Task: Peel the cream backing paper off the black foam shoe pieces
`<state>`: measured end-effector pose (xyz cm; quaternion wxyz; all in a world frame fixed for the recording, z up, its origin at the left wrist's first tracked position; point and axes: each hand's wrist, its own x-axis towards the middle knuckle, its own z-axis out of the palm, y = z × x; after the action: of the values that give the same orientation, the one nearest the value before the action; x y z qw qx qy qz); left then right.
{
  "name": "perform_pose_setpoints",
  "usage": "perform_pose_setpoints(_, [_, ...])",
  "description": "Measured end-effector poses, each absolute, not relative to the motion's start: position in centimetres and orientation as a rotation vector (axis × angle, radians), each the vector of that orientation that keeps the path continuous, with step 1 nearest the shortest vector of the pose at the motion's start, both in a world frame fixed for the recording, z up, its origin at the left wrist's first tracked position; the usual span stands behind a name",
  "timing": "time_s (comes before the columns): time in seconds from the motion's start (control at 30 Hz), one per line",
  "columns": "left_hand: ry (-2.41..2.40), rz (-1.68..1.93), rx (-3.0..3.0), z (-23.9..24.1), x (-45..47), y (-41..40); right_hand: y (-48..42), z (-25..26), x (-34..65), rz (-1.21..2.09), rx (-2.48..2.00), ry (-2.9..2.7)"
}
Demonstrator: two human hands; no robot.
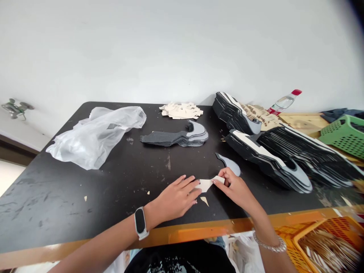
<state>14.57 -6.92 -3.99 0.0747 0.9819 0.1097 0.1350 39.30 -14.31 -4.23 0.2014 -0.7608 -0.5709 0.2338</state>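
Head view: left hand (176,198), fingers apart, apparently steadies a white piece (205,185) near the worktop's (99,201) front edge. Right hand's (235,190) fingers pinch its end.

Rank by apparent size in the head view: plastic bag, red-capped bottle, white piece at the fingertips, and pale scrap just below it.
1. Plastic bag
2. Red-capped bottle and white piece, unranked: close in size, the bottle farther off, the right hand partly covering the piece
3. Pale scrap
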Motion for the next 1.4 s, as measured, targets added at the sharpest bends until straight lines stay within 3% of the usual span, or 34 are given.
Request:
perform_pose_setpoints(0.23, [0.312,0.346,3.145,-3.3,17.6,-8.4,-14.5,-2.9,37.5,0.553,-2.153,-1.59])
perform_pose_setpoints(0.43, [0.296,0.528,3.315,-4.6,19.3,-10.1,-15.0,-1.4,36.2,0.603,-1.926,-1.59])
perform_pose_setpoints(0.8, [0.283,0.587,3.282,-5.2,18.8,-9.9,-14.6,-4.3,37.1,0.444,-2.051,-1.515])
perform_pose_setpoints(1.4, [0.347,0.579,3.26,-4.8,18.6,-9.6,-14.1,-4.2,37.5,0.43,-2.118,-1.542])
